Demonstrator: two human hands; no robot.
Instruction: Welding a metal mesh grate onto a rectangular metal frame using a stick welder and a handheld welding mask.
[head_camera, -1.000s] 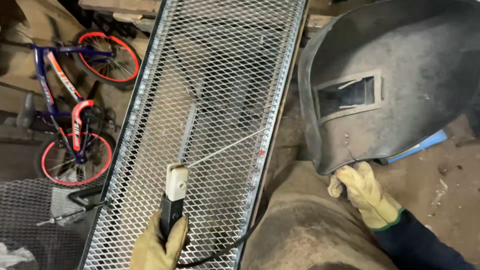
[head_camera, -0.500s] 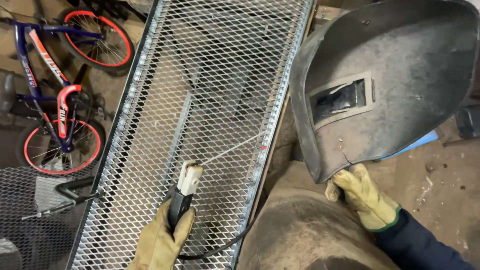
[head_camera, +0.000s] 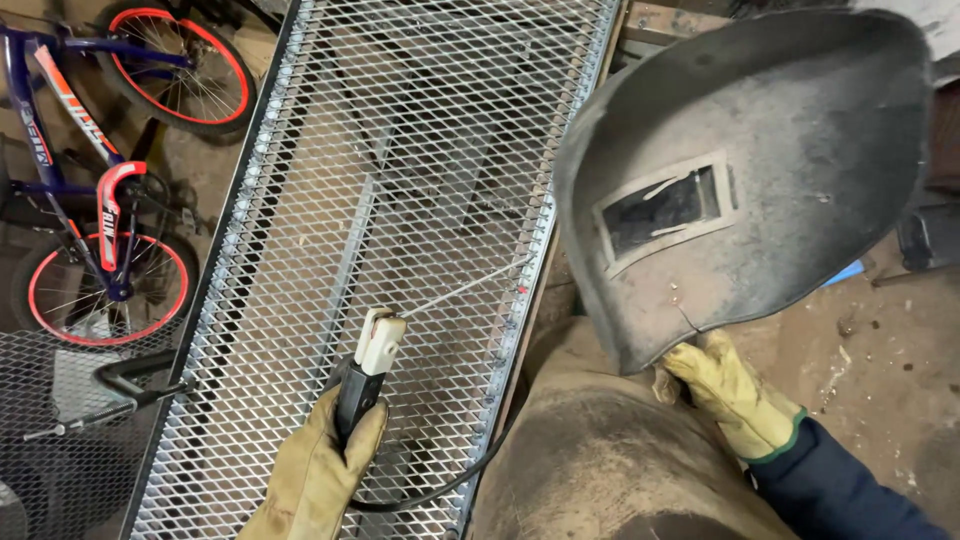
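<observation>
Since the earlier frame the welding shield (head_camera: 745, 185) sits lower and closer. Left hand (head_camera: 315, 470) grips the electrode holder (head_camera: 365, 375); rod (head_camera: 465, 287) tip sits at the mesh panel (head_camera: 400, 150) frame edge, ahead-right of it. Right hand (head_camera: 725, 390) clutches the shield's handle. No arc visible; that edge looks unwelded yet.

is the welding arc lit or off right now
Off: no glow or sparks at the electrode rod tip by the mesh panel's edge, and the welding shield is held aside.

Dim, even light; sharp focus, soft shadows, no glare, corners darker.
</observation>
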